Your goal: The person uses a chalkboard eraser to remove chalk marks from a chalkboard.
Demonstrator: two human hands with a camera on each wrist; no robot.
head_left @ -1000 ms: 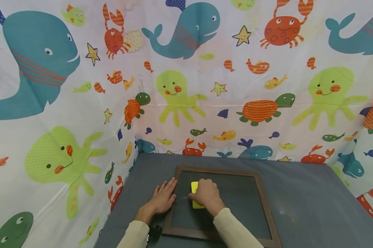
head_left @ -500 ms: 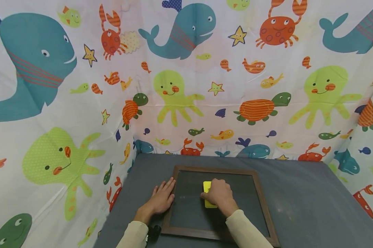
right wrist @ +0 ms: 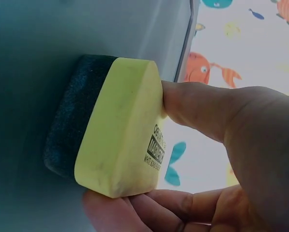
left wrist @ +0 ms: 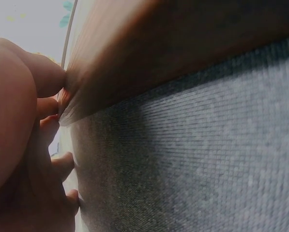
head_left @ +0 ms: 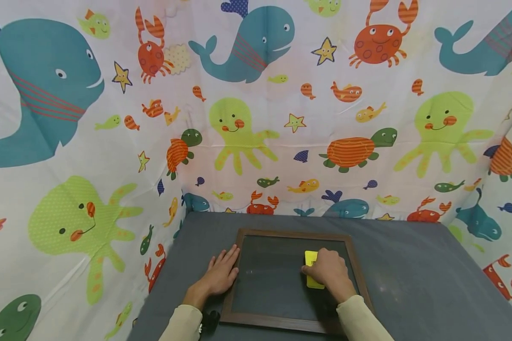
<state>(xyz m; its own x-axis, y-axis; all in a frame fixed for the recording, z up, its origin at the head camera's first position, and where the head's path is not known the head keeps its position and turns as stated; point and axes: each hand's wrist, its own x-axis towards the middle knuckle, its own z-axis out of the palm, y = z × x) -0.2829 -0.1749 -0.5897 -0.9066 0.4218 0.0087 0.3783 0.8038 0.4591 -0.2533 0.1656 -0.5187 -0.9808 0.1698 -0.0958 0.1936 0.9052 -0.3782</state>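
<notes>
My right hand (head_left: 327, 270) grips a yellow whiteboard eraser (right wrist: 120, 125) between thumb and fingers, its dark felt side (right wrist: 74, 116) against the board. Printed lettering shows on the eraser's yellow back in the right wrist view. Beneath it lies a dark chalkboard (head_left: 273, 293) with a brown wooden frame (head_left: 277, 321); the eraser is over its right half. On the left, my left hand (head_left: 216, 274) rests with fingers extended, fingertips touching the frame's left side. In the left wrist view the left fingers (left wrist: 47, 75) meet the frame's edge (left wrist: 86, 82).
A grey cloth (head_left: 413, 279) covers the table around the board. Some small black object (head_left: 211, 322) lies by the left wrist, partly hidden. Curtains printed with sea animals (head_left: 256, 57) stand at the back and both sides.
My right hand has slid the eraser rightward across the board, from its left part to its right half. The left hand has stayed at the frame's left side.
</notes>
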